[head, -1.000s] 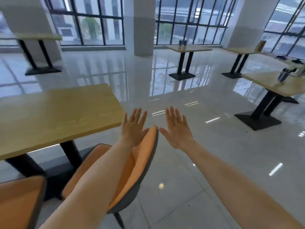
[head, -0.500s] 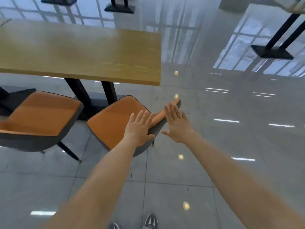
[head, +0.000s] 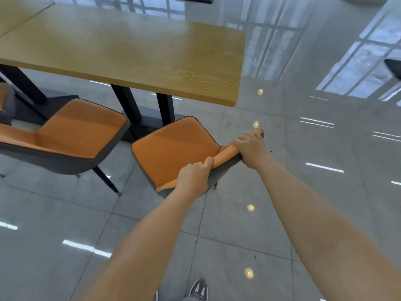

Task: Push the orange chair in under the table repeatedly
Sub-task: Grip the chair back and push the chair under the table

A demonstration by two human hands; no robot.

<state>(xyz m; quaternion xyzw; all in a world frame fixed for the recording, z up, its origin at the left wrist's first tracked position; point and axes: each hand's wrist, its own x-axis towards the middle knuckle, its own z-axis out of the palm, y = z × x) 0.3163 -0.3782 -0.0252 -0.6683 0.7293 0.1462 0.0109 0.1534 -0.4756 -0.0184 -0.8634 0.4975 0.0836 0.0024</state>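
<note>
Two hands grip the top edge of the orange chair (head: 173, 153) as you stand behind it on the glossy grey tiled floor (head: 303, 192). Your left hand (head: 193, 179) closes over the near end of the backrest rim, thumb lying along the orange padding and fingers curled round the grey shell. Your right hand (head: 251, 148) wraps the far end of the same rim, knuckles up, fingers folded over the front so their tips are hidden. The chair stands in front of the wooden table (head: 130, 53), near its right-hand corner; the seat's front edge lies just short of the tabletop's near edge and close to the black table legs (head: 165, 107) and base. A second orange chair (head: 71, 135) stands just to the left, apart from yours, with a strip of bare tile between them. To the right of the table corner the floor lies open and reflects windows. One grey shoe (head: 198, 288) shows at the bottom edge of the view.
</note>
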